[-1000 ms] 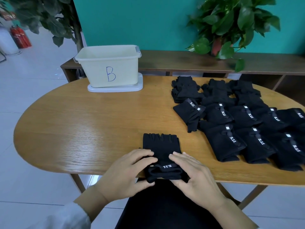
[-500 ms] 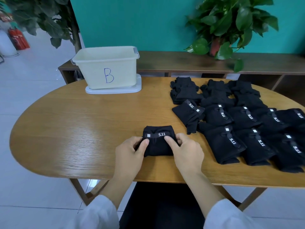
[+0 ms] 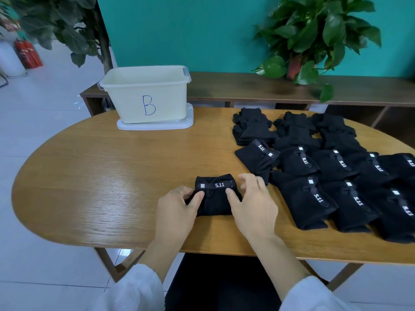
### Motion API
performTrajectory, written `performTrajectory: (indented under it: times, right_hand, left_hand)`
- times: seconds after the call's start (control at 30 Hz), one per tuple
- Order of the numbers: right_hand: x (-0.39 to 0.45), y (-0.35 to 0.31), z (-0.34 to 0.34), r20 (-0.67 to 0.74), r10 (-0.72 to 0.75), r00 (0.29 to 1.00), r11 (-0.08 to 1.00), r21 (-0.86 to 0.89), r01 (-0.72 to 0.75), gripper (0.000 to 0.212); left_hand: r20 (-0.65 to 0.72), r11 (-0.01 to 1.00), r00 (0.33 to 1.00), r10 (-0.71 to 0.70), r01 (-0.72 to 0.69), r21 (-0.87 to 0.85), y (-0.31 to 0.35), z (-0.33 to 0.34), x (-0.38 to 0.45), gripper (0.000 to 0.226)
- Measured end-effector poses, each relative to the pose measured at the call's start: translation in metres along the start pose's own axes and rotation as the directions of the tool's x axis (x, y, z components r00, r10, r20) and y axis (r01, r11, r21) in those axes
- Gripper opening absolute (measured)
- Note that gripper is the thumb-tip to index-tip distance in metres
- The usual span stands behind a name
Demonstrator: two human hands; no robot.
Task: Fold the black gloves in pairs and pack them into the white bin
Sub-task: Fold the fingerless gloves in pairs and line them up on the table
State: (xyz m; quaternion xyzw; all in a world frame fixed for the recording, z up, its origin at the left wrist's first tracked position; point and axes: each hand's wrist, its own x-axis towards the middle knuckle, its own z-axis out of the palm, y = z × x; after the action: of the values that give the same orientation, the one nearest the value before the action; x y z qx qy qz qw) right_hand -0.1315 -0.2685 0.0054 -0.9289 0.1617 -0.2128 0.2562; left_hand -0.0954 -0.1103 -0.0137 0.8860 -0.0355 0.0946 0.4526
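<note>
Since a moment ago our right hand [image 3: 251,205] has loosened; our left hand [image 3: 179,209] pinches the folded gloves [image 3: 215,196] on the wooden counter [image 3: 112,176] before a teal wall [image 3: 190,30].

An oval wooden table [image 3: 94,180] with a light oak grain carries everything. At its far left a white plastic bin [image 3: 146,95] marked with a blue B stands on a flat white lid [image 3: 189,122]. Near the front edge, at the middle, lies a folded black glove bundle [image 3: 215,198]. Rows of black gloves [image 3: 325,176] with white-lettered straps cover the right side.
</note>
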Motion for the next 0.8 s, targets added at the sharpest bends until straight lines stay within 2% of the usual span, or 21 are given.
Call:
performTrajectory:
  times: [0.07, 0.13, 0.2, 0.27, 0.33, 0.4, 0.5, 0.6, 0.7, 0.8]
  right_hand:
    - [0.006, 0.002, -0.005, -0.042, -0.282, 0.958, 0.959, 0.008, 0.283, 0.045]
    - [0.015, 0.001, -0.009, 0.117, -0.500, 0.858, 0.861, -0.043, 0.507, 0.049]
    - [0.020, 0.000, -0.010, 0.338, -0.539, 0.772, 0.812, -0.035, 0.582, 0.051]
    - [0.019, 0.006, -0.008, 0.445, -0.500, 0.743, 0.812, -0.056, 0.580, 0.051]
    - [0.015, 0.011, -0.008, 0.432, -0.491, 0.757, 0.813, -0.086, 0.576, 0.049]
    - [0.006, 0.017, -0.008, 0.385, -0.491, 0.782, 0.808, -0.135, 0.574, 0.046]
    - [-0.017, 0.027, -0.006, 0.195, -0.466, 0.863, 0.827, -0.251, 0.503, 0.044]
    - [-0.042, 0.042, -0.008, 0.021, -0.361, 0.932, 0.876, -0.335, 0.346, 0.053]
    - [-0.052, 0.053, -0.015, -0.109, -0.272, 0.956, 0.890, -0.406, 0.207, 0.044]
    - [-0.053, 0.059, -0.017, -0.163, -0.207, 0.965, 0.880, -0.461, 0.111, 0.043]
  left_hand:
    - [-0.020, 0.999, 1.000, 0.024, -0.025, -0.045, 0.002, -0.002, -0.002, 0.026]
    - [-0.054, 0.994, 0.994, 0.091, -0.093, -0.049, 0.003, -0.005, -0.007, 0.029]
    - [-0.098, 0.977, 0.972, 0.214, -0.211, 0.036, 0.007, -0.007, -0.016, 0.031]
    - [-0.101, 0.952, 0.950, 0.294, -0.281, 0.124, 0.013, -0.009, -0.027, 0.027]
    - [-0.009, 0.935, 0.956, 0.294, -0.285, 0.213, 0.015, -0.007, -0.041, 0.032]
    - [0.089, 0.929, 0.969, 0.230, -0.246, 0.276, 0.014, 0.002, -0.052, 0.044]
    - [0.159, 0.913, 0.961, 0.226, -0.266, 0.308, 0.016, 0.012, -0.061, 0.054]
    - [0.234, 0.875, 0.915, 0.329, -0.388, 0.289, 0.021, 0.028, -0.063, 0.061]
    - [0.288, 0.869, 0.878, 0.383, -0.448, 0.208, 0.032, 0.041, -0.060, 0.059]
    - [0.334, 0.845, 0.828, 0.451, -0.516, 0.138, 0.040, 0.050, -0.053, 0.059]
